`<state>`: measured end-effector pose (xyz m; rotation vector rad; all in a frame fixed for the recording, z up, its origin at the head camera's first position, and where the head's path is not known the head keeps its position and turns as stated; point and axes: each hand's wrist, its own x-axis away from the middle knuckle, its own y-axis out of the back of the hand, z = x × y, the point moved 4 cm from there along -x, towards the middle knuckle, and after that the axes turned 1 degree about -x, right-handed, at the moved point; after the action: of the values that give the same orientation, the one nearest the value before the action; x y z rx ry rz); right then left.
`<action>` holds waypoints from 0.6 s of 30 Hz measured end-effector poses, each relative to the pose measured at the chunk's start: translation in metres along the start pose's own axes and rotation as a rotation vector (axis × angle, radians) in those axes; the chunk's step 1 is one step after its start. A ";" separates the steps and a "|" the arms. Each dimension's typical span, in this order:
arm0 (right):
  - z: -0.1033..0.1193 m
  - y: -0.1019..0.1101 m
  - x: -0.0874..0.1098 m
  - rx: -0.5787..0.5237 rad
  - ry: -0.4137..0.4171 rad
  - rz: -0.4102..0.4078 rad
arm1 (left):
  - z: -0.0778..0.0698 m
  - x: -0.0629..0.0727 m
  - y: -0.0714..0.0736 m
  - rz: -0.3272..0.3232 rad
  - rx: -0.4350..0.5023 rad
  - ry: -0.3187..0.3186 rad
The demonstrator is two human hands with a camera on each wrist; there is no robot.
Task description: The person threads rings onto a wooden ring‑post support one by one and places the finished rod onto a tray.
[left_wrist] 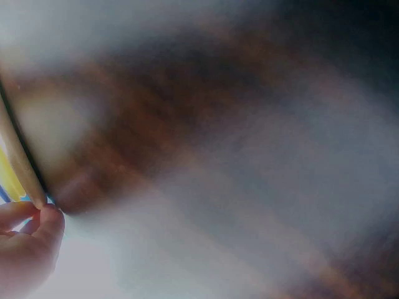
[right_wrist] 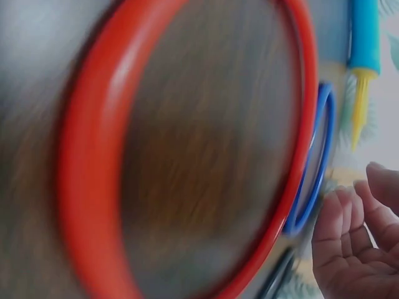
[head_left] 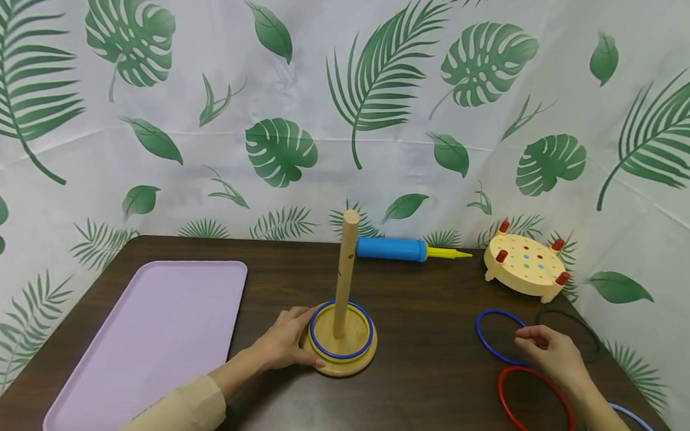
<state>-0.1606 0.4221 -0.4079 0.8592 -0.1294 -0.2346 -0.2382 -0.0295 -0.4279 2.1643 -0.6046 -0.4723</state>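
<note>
My left hand (head_left: 287, 339) grips the left rim of a round wooden base (head_left: 343, 370); in the left wrist view, thumb and fingertips pinch the edge. From the base rises a wooden post (head_left: 345, 274), encircled at the bottom by a blue ring (head_left: 342, 357) lying over a yellow ring (head_left: 312, 343). Over at the right, my right hand (head_left: 554, 354) hovers at the edge of a second blue ring (head_left: 478, 329), fingers loosely bent with nothing between them. The right wrist view shows a gap between fingers and ring. A red ring (head_left: 501, 389) lies nearer me, beneath the right forearm.
A dark ring (head_left: 596, 345) and a light blue ring (head_left: 630, 413) lie near the table's right edge. At the back are a blue pump (head_left: 390, 249) with yellow nozzle and an upturned cream stool (head_left: 526, 264) with red pegs. A lilac tray (head_left: 164, 335) covers the left side.
</note>
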 end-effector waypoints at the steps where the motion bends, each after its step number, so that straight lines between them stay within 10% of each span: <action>1: -0.005 0.004 0.002 0.018 -0.007 0.001 | 0.000 0.000 0.000 0.000 0.001 0.002; 18: -0.034 0.019 0.009 0.249 0.029 0.097 | -0.001 0.000 0.000 0.007 0.017 0.005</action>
<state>-0.1417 0.4561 -0.4153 1.1007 -0.1755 -0.1161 -0.2375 -0.0291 -0.4273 2.1784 -0.6153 -0.4589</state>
